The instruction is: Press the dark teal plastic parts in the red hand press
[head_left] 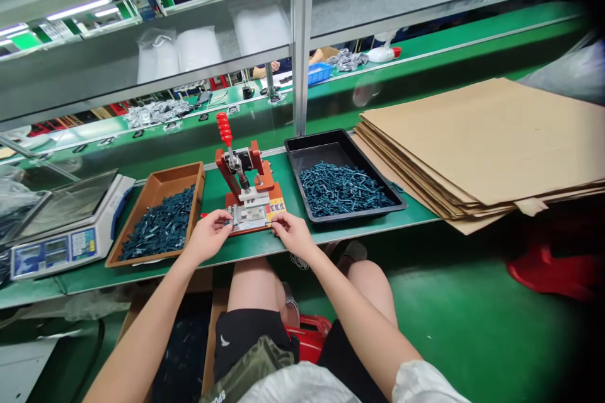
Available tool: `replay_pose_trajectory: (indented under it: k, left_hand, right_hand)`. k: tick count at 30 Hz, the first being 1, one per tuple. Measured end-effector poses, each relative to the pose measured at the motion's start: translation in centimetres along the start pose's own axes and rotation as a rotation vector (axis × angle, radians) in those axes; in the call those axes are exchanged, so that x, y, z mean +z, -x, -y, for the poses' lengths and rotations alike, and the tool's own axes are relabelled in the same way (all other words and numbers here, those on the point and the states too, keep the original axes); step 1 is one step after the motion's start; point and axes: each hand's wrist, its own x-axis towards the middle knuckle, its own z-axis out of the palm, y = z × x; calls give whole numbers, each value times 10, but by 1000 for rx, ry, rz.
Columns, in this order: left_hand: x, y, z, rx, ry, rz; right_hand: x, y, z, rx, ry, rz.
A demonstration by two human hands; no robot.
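A hand-lever press (pixel 244 179) with a red ribbed handle (pixel 224 130) stands on the green bench in front of me. Its lever is upright above a metal fixture (pixel 250 215). At the fixture's left end, the fingers of my left hand (pixel 210 238) are pinched together; a small dark bit shows at their tips. On the opposite end my right hand (pixel 293 233) pinches too, with a thin dark piece just at its fingertips, too small to name. An orange-brown tray (pixel 202 182) of dark blue small parts (pixel 163 225) is left of the press. A black tray (pixel 314 146) of thin blue parts (pixel 343 189) lies right.
A weighing scale (pixel 63 249) occupies the bench's left end. Stacked cardboard sheets (pixel 486 138) overhang the front edge at right. A metal post (pixel 300 44) and a shelf rise behind the press. Across the bench, another person's hand (pixel 265 70) shows near a blue basket (pixel 320 73).
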Motion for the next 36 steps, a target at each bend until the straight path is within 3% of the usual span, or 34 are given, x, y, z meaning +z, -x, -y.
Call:
replay_pose_trajectory:
  k: [4,9,13,17,21,25,28,36]
  left_hand:
    - [18,-14,5,23,-96,-32]
    - [16,-32,-1,10,-282,-35]
    - [27,-47,-5,117,-423,-82]
    - [47,-52,3,134,-389,-194]
    - [52,-46,8,117,-372,-275]
    - [42,-42,5,162,-539,-208]
    - [37,-42,4,150,-531,-151]
    - [55,-55,8,198,-578,-63]
  right_hand:
    - [-3,-1,-4,7,-40,-9]
    - [-5,-1,3,32,-86,-42]
    - [-5,-2,3,47,-70,-38]
    - [-6,-1,1,25,-2,-38]
    - [-7,0,1,17,37,-30]
    - [-7,0,3,12,54,-28]
    - [-7,0,4,7,64,-27]
    - [-7,2,8,-2,115,-32]
